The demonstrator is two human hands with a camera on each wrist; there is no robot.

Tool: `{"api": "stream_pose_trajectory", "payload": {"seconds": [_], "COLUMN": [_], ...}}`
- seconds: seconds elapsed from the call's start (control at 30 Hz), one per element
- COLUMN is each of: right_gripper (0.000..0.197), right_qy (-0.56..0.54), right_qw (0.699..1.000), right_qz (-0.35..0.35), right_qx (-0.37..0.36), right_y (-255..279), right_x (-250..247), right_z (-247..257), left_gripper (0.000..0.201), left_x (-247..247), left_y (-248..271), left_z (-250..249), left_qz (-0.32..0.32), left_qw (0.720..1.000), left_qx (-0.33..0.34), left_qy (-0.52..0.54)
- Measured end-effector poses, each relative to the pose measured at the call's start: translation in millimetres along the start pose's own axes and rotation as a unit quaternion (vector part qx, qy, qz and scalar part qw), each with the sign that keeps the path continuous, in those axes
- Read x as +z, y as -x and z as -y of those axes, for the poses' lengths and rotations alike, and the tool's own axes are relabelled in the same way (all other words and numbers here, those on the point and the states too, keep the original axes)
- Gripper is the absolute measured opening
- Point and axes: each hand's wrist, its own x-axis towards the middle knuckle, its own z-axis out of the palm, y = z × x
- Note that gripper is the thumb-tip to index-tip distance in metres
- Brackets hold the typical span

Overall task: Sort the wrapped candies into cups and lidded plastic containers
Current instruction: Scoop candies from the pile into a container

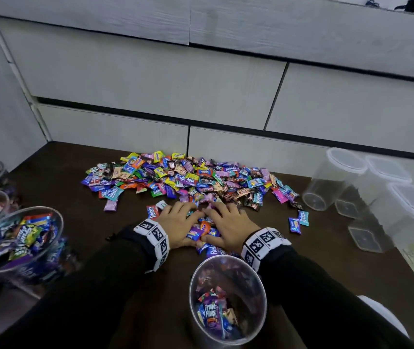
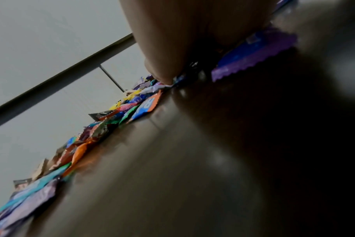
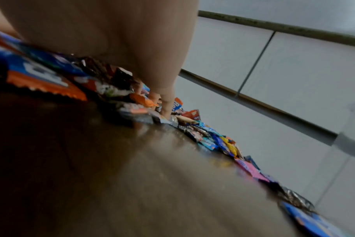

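A wide pile of mixed wrapped candies point(image 1: 183, 177) is spread over the dark tabletop point(image 1: 57, 172). My left hand point(image 1: 178, 220) and right hand point(image 1: 228, 222) lie palm down, side by side, at the pile's near edge. Their spread fingers press on a small heap of candies point(image 1: 202, 231) gathered between them. A clear cup point(image 1: 191, 288), partly filled with candies, stands just in front of my wrists. In the left wrist view my left hand point(image 2: 192, 32) rests on a purple wrapper point(image 2: 253, 54). In the right wrist view my right hand point(image 3: 121, 40) covers wrappers beside an orange one point(image 3: 45, 81).
Three clear cups point(image 1: 58, 222) holding candies stand at the left edge. Several clear lidded plastic containers point(image 1: 336, 177) are grouped at the right, near the table's right edge. Grey drawer fronts point(image 1: 150, 84) rise directly behind the pile. A few loose candies point(image 1: 299, 222) lie to the right of my hands.
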Motion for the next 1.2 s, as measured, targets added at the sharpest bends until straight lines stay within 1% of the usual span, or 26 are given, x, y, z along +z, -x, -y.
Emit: {"api": "stream_pose_trajectory", "payload": {"seconds": [0.1,0.2,0.27,0.33,0.4,0.47,0.5,0.57,0.63,0.67,0.73,0.8,0.87,1.0,1.07,1.2], "right_gripper": [0.061,0.059,0.065,0.075,0.085,0.090,0.090,0.086,0.080,0.078,0.072,0.065,0.057,0.046,0.044,0.046], "right_qy": [0.017,0.006,0.006,-0.014,-0.062,-0.081,-0.072,-0.032,0.028,0.050,0.053,0.023,-0.006,-0.086,-0.128,-0.203], "right_qw": [0.999,0.999,0.997,0.996,0.996,0.994,0.994,0.997,0.999,0.999,0.999,0.999,0.999,0.995,0.991,0.976], "right_qz": [-0.039,-0.053,-0.073,-0.070,-0.012,0.052,0.067,0.064,0.030,0.014,0.007,0.024,0.039,0.060,0.045,0.005], "right_qx": [-0.007,-0.001,0.021,0.044,0.057,0.056,0.050,0.033,0.019,0.010,-0.008,-0.022,-0.020,0.003,0.021,0.078], "right_y": [1.7,3.9,6.7,7.3,5.1,1.8,0.8,-0.1,1.0,1.6,1.7,1.4,1.2,5.2,9.9,21.6], "right_x": [0.8,-3.2,-5.4,-5.7,-5.0,-3.6,-2.6,-1.6,-3.2,-4.2,-6.9,-9.7,-12.6,-23.0,-28.9,-36.3], "right_z": [2.6,-0.1,-1.3,0.7,4.4,9.2,11.4,14.8,15.8,15.5,14.3,16.0,18.2,12.8,6.6,-2.5], "left_gripper": [0.068,0.063,0.070,0.086,0.101,0.112,0.116,0.117,0.111,0.106,0.097,0.088,0.080,0.064,0.057,0.048], "left_x": [-5.8,-12.7,-16.2,-16.6,-14.6,-10.1,-7.5,-4.5,-2.9,-2.3,-1.9,-1.8,-4.1,-13.7,-18.0,-26.3], "left_y": [-1.2,-3.4,-3.9,-1.4,4.2,7.9,8.5,7.4,6.5,6.9,8.5,9.2,7.8,6.0,6.9,12.5], "left_z": [-1.3,-0.6,2.0,5.6,7.4,7.1,6.4,5.6,5.1,4.2,2.8,1.4,1.2,-1.9,-3.4,-1.6], "left_qz": [-0.022,-0.022,-0.021,-0.032,-0.041,-0.029,-0.012,0.035,0.052,0.046,0.021,0.001,-0.006,0.016,0.024,0.000], "left_qw": [1.000,0.999,1.000,0.999,0.999,0.999,0.999,0.999,0.998,0.998,0.999,0.999,1.000,1.000,0.999,0.997], "left_qx": [0.008,0.012,0.014,0.006,-0.020,-0.039,-0.040,-0.031,-0.027,-0.028,-0.031,-0.031,-0.024,-0.014,-0.023,-0.062], "left_qy": [0.014,0.024,0.018,0.008,-0.003,-0.011,-0.008,0.014,0.030,0.023,-0.003,-0.017,-0.018,0.007,0.016,0.050]}}
